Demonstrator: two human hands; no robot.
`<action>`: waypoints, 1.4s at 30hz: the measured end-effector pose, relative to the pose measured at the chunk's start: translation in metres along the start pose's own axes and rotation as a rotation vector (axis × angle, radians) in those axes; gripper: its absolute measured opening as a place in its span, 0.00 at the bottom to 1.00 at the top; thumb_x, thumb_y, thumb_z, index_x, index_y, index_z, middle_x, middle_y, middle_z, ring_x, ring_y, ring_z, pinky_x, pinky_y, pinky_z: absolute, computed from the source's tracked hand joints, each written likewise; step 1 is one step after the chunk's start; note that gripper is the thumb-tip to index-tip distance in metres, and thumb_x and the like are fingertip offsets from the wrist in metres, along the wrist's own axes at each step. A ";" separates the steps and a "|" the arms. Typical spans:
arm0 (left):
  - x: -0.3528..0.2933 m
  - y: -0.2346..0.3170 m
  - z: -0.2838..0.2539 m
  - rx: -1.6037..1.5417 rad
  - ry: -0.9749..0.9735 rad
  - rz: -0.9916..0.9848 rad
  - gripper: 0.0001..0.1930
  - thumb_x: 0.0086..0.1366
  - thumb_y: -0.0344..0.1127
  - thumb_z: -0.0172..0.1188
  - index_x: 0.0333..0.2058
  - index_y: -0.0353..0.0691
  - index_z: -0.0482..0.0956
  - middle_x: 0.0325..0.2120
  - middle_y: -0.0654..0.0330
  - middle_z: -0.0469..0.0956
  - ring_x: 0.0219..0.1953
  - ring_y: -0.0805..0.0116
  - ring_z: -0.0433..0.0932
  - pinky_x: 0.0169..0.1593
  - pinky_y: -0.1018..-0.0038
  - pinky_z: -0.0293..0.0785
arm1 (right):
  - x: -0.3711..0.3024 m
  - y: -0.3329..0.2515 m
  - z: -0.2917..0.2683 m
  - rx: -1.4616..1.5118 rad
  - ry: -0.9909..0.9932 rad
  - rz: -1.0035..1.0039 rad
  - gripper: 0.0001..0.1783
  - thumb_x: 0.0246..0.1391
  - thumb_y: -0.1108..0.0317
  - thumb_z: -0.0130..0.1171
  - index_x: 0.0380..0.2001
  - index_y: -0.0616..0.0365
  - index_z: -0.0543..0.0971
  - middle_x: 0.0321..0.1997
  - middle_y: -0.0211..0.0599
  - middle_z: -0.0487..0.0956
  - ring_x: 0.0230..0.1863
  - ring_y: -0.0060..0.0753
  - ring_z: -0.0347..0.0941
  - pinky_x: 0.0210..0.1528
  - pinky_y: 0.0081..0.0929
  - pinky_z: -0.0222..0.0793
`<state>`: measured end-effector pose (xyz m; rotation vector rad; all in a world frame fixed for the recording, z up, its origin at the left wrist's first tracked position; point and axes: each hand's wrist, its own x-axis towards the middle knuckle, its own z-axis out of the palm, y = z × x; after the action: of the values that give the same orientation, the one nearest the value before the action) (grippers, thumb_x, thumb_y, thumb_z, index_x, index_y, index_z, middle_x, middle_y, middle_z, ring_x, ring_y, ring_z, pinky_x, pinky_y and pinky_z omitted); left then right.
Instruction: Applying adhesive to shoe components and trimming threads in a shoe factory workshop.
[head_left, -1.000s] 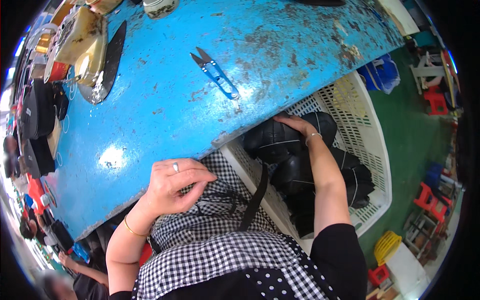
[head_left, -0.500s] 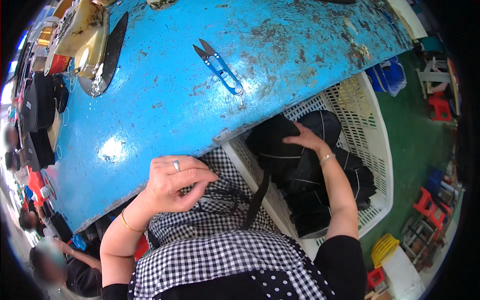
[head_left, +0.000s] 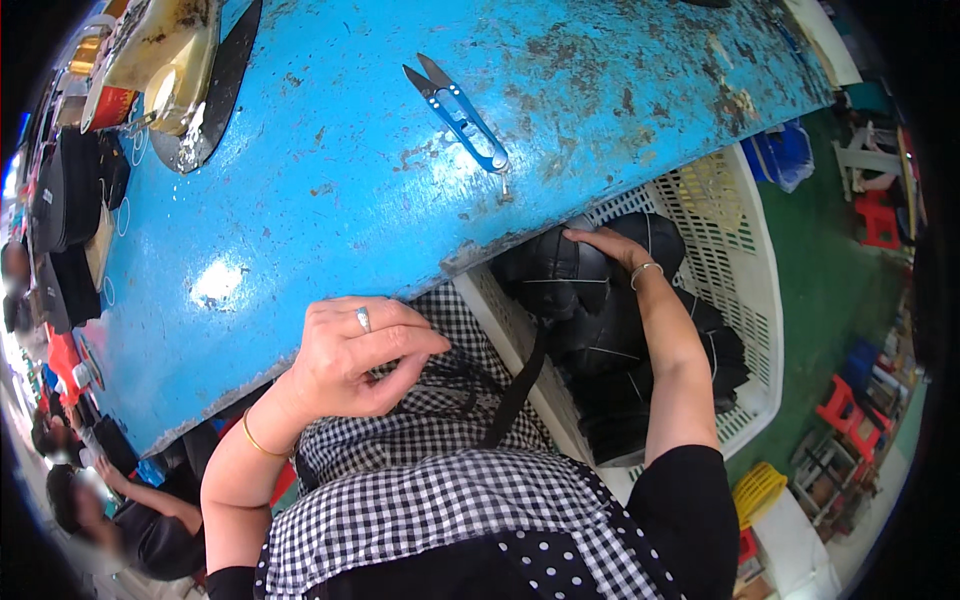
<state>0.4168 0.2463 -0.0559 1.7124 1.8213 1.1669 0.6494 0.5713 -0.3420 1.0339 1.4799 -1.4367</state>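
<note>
A white plastic basket (head_left: 762, 300) holds several black bundles (head_left: 600, 335) with thin pale bands around them, some with a shiny surface. My right hand (head_left: 618, 250) reaches into it, closed over the top of a black bundle (head_left: 560, 268) beside the table edge. Its fingertips are partly hidden. At the front edge of the blue table (head_left: 330, 190), my left hand (head_left: 365, 355) is loosely curled, thumb and forefinger close together, with nothing visible in it. Blue-handled thread snips (head_left: 465, 125) lie on the tabletop, blades pointing away from me.
At the far left of the table, a dark blade-shaped plate (head_left: 225, 95) sits beside a stained yellowish machine part (head_left: 165, 60). Black cases (head_left: 70, 195) stand at the left edge. Another person (head_left: 150, 520) is at lower left. Red stools (head_left: 878, 220) stand on the green floor (head_left: 835, 270).
My right hand has shifted a little toward the table edge, and the bundle under it now shows a shinier face. The left hand keeps its curled pose. The view has shifted slightly.
</note>
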 end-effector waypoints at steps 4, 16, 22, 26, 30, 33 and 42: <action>0.000 -0.001 -0.001 0.008 -0.028 0.008 0.12 0.45 0.20 0.64 0.29 0.42 0.85 0.24 0.61 0.82 0.23 0.68 0.81 0.25 0.76 0.75 | -0.043 -0.012 0.009 0.011 0.047 0.014 0.68 0.36 0.22 0.64 0.66 0.71 0.66 0.74 0.58 0.57 0.74 0.51 0.55 0.74 0.39 0.51; 0.001 0.000 -0.006 0.023 -0.066 -0.007 0.12 0.44 0.21 0.65 0.29 0.43 0.85 0.25 0.64 0.82 0.24 0.69 0.81 0.26 0.76 0.77 | -0.036 0.030 0.051 0.096 0.295 -0.246 0.64 0.36 0.49 0.77 0.71 0.64 0.53 0.68 0.56 0.67 0.70 0.51 0.62 0.71 0.35 0.56; 0.002 -0.001 -0.005 0.026 -0.034 -0.019 0.11 0.46 0.21 0.64 0.30 0.43 0.85 0.26 0.63 0.83 0.26 0.68 0.82 0.28 0.74 0.78 | -0.054 0.032 0.072 0.519 0.322 -0.302 0.61 0.36 0.57 0.77 0.70 0.68 0.55 0.65 0.52 0.70 0.65 0.45 0.67 0.68 0.33 0.60; 0.001 -0.001 -0.002 -0.002 -0.010 0.001 0.11 0.48 0.21 0.64 0.31 0.43 0.84 0.25 0.62 0.82 0.26 0.66 0.82 0.27 0.73 0.77 | -0.102 0.040 0.083 0.723 0.425 -0.469 0.51 0.40 0.64 0.74 0.65 0.70 0.62 0.60 0.50 0.74 0.61 0.42 0.71 0.63 0.33 0.66; -0.002 -0.003 -0.001 0.001 0.001 0.017 0.10 0.49 0.22 0.64 0.32 0.42 0.84 0.25 0.62 0.82 0.24 0.64 0.81 0.27 0.72 0.76 | -0.179 0.045 0.082 1.107 0.530 -0.550 0.35 0.48 0.67 0.67 0.59 0.67 0.71 0.56 0.45 0.78 0.54 0.41 0.77 0.58 0.35 0.73; -0.002 -0.003 -0.001 0.004 0.006 0.036 0.11 0.50 0.22 0.63 0.33 0.42 0.83 0.25 0.61 0.81 0.24 0.64 0.80 0.28 0.71 0.76 | -0.252 0.042 0.081 1.281 0.742 -0.650 0.26 0.51 0.65 0.63 0.54 0.64 0.76 0.51 0.42 0.81 0.51 0.39 0.79 0.58 0.37 0.75; 0.011 0.050 -0.035 -0.848 -0.323 -0.255 0.21 0.67 0.35 0.59 0.56 0.34 0.72 0.42 0.50 0.81 0.41 0.66 0.81 0.44 0.70 0.79 | -0.387 -0.055 0.127 0.824 0.758 -1.244 0.41 0.43 0.67 0.64 0.63 0.68 0.67 0.57 0.48 0.76 0.58 0.45 0.75 0.64 0.40 0.70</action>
<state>0.4201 0.2419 0.0062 1.0568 1.0636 1.2117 0.7288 0.4361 0.0381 1.2434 2.3414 -2.9174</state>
